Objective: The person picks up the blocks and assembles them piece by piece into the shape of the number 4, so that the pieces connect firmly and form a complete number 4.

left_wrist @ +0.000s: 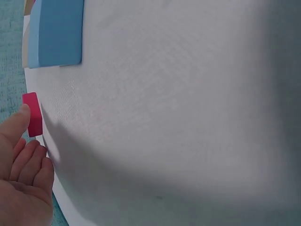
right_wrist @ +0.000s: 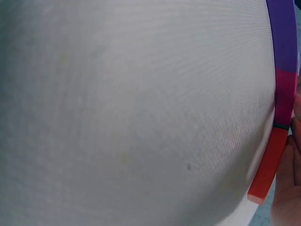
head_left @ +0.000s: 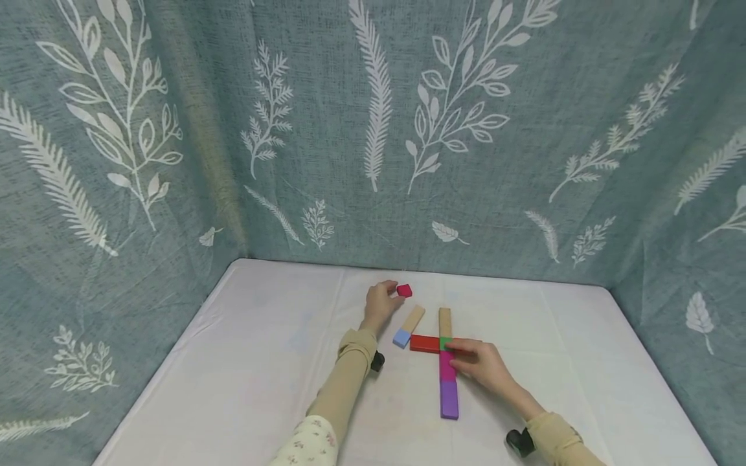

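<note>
At the far side of the table my left hand (head_left: 381, 303) pinches a small red-pink block (head_left: 405, 290); in the left wrist view the thumb lies against its face. My right hand (head_left: 484, 366) rests at a cross of flat blocks, fingertips by its green centre block (head_left: 445, 343) and thumb by the magenta block (head_left: 447, 367). The cross has a natural wood block (head_left: 445, 320) at top, a red block (head_left: 425, 343) at left, a purple block (head_left: 449, 400) at bottom. Its orange-red right arm (right_wrist: 269, 162) is partly covered by the fingers in the head view.
Between my left hand and the cross lie a light blue block (head_left: 401, 338) and a natural wood block (head_left: 414, 317), end to end and slanted. A white cloth covers the table (head_left: 256, 362). Blue-green curtains (head_left: 326, 213) with white leaf prints stand behind it and along both sides.
</note>
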`<state>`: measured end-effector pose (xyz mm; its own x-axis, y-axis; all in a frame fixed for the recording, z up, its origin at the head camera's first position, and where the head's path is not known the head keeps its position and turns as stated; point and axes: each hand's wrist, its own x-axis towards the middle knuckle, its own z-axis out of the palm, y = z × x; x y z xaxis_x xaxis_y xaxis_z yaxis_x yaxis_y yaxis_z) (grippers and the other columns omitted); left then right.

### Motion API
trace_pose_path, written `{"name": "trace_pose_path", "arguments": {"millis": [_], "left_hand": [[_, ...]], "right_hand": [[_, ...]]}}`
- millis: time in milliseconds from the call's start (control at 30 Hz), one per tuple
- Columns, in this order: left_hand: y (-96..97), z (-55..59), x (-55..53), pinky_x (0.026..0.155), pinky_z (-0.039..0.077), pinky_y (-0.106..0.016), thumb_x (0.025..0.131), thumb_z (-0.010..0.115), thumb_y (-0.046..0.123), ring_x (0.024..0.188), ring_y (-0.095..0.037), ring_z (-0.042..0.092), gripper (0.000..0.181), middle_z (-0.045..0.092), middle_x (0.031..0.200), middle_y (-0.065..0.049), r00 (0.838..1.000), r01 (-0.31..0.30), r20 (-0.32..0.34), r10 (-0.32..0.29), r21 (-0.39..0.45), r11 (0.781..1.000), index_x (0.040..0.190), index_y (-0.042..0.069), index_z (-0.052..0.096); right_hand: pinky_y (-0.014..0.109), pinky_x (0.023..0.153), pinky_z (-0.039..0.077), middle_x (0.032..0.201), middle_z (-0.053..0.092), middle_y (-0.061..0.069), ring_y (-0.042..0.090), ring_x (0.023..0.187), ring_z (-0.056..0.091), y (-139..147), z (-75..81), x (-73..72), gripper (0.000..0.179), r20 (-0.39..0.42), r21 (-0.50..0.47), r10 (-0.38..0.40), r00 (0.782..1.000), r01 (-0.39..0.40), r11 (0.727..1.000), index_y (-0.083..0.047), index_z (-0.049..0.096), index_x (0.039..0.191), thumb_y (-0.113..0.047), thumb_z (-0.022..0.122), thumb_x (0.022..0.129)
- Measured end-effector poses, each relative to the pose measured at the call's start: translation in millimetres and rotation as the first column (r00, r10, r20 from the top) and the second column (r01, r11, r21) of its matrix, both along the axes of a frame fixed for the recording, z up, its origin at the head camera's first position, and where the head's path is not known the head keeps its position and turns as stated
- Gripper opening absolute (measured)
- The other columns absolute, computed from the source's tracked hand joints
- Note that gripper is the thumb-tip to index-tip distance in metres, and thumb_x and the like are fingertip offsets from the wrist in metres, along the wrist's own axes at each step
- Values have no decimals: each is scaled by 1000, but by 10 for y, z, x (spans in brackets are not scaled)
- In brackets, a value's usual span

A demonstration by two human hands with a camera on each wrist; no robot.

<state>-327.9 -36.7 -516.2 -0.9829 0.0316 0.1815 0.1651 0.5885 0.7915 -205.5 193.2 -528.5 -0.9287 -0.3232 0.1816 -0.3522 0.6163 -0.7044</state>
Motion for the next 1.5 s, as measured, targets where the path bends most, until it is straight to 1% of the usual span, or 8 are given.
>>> {"name": "trace_pose_path", "arguments": {"millis": [400, 567, 733, 967, 1067, 1233, 1367, 1500], "left_hand": [[-29, -91, -8, 91, 51, -41, 78, 73, 4, 103, -30, 65, 33, 71, 106, -17, 999, -46, -16, 45, -33, 998, 110, -1, 68], [-58, -133, -35, 88, 53, -39, 79, 72, 5, 100, -27, 67, 29, 72, 103, -14, 998, -65, -4, 65, -44, 997, 108, 2, 70], [-78, -127, -42, 87, 53, -39, 79, 72, 4, 97, -26, 68, 26, 73, 100, -14, 998, -66, -8, 65, -40, 997, 104, 3, 71], [-103, -20, -45, 88, 53, -40, 79, 72, 1, 99, -28, 67, 28, 72, 102, -17, 1000, -3, -5, 3, -33, 999, 107, 0, 70], [-118, 24, -65, 89, 53, -40, 79, 72, 0, 100, -29, 67, 29, 71, 104, -18, 998, 43, -36, -44, -35, 998, 108, -2, 69], [-143, 101, -132, 91, 52, -42, 80, 72, 1, 104, -32, 66, 30, 70, 107, -20, 990, 122, -71, -122, -10, 992, 109, -5, 68], [-161, 187, -197, 92, 51, -43, 81, 72, 3, 105, -32, 65, 32, 69, 109, -19, 982, 182, -57, -182, 0, 983, 112, -5, 67], [-172, 319, -261, 92, 51, -41, 83, 71, 4, 106, -31, 65, 32, 69, 111, -18, 972, 231, -37, -231, -7, 973, 113, -4, 67]], "right_hand": [[44, 94, 49, 116, 68, 10, 31, 113, 61, -58, -51, 26, 36, 12, -25, 12, 1000, -11, 1000, -7, 68, 115, -10, 74, 80], [44, 94, 49, 117, 68, 10, 30, 113, 61, -84, -53, 34, 36, 24, -26, 16, 1000, -16, 1000, -8, 68, 116, -10, 74, 80], [44, 94, 49, 117, 68, 9, 30, 113, 61, -93, -45, 36, 36, 13, -18, 17, 1000, -17, 1000, -7, 68, 115, -10, 74, 80], [46, 95, 49, 117, 69, 10, 31, 113, 61, -66, -33, 39, 36, 12, -13, 0, 1000, 0, 1000, -7, 68, 115, -9, 74, 80], [46, 95, 48, 117, 68, 10, 31, 114, 61, -46, -25, 26, 36, 7, -7, -3, 1000, 3, 1000, -7, 68, 115, -9, 74, 79], [45, 95, 49, 117, 68, 10, 31, 114, 61, -26, -2, 5, 37, -3, 2, -15, 1000, 15, 1000, -7, 69, 115, -7, 74, 79], [44, 95, 49, 117, 68, 10, 30, 113, 61, -17, 11, 2, 37, -2, -4, -22, 1000, 22, 1000, -7, 69, 115, -7, 74, 78], [43, 94, 50, 117, 68, 10, 30, 113, 61, -10, 16, -1, 37, 5, -13, -21, 1000, 21, 1000, -8, 69, 115, -7, 74, 79]]}}
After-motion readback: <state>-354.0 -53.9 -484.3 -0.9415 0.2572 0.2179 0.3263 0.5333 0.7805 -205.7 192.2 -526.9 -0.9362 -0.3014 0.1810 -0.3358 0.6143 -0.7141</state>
